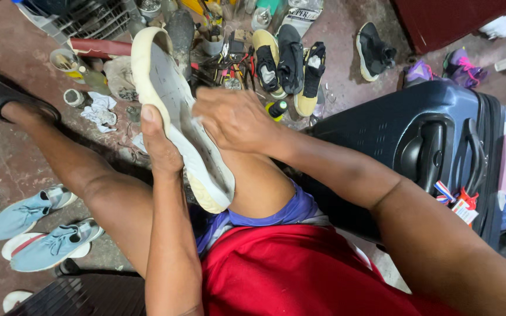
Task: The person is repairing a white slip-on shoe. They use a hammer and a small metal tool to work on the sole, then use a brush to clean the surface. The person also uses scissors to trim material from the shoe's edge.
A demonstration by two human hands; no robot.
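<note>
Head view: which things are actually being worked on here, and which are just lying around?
In hand:
- pale shoe sole, propped on the knee
- left hand, gripping its edge
- right hand, pressing on its inner face

Lying about:
- dark suitcase
- light blue sneakers
- black-and-yellow shoes
- crumpled rag

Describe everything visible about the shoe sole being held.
The shoe sole is a long, detached piece, cream along its thick rim with a grey-white, scuffed inner face that looks like rubber or foam. It stands tilted, its lower end resting on the person's knee and the other end pointing up and away. The left hand grips its near edge, thumb along the rim, while the right hand presses on its inner face.
</note>
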